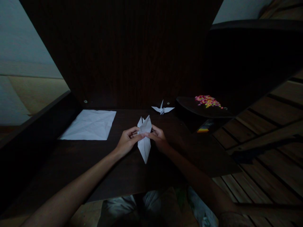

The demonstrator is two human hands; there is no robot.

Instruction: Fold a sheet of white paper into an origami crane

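Note:
A partly folded white origami paper is held over the front middle of the dark desk, its long point toward me and split points at the far end. My left hand grips its left edge, thumb laid across the front. From the other side my right hand pinches the same paper, its thumb meeting the left one near the middle. The fingers behind the paper are partly hidden. Farther back stands a finished white paper crane with spread wings, apart from both hands.
A stack of creased white paper sheets lies at the left of the desk. At the right, a raised dark shelf carries a heap of small colourful pieces. A tall dark panel closes off the back.

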